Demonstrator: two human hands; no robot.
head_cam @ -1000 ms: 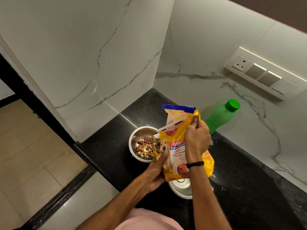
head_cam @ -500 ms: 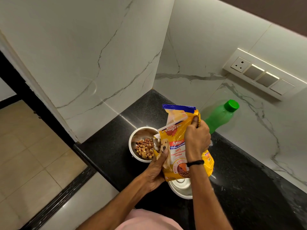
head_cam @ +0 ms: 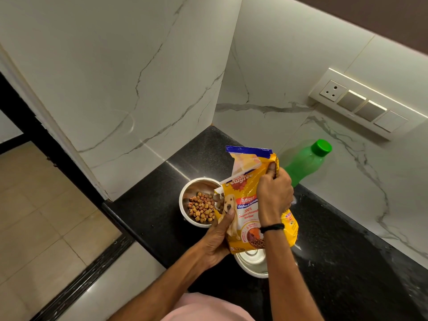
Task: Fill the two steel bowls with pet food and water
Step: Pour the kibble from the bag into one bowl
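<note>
One head-worn wide-angle view looks steeply down, close over the black counter (head_cam: 148, 205) in a marble-walled corner.

The yellow pet food bag (head_cam: 251, 205) reads "Pedigree", "ADULT", "Chicken & Vegetables", "100% Complete & Balanced Nutrition", and "1.2kg" at its near corner.

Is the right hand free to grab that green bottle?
Probably not yet: the right hand is gripping the food bag. The bottle stands just behind it, unblocked.

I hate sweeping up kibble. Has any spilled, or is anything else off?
No kibble shows outside the far steel bowl on the black counter. Only oddity: the food bag's top is torn ragged.
</note>
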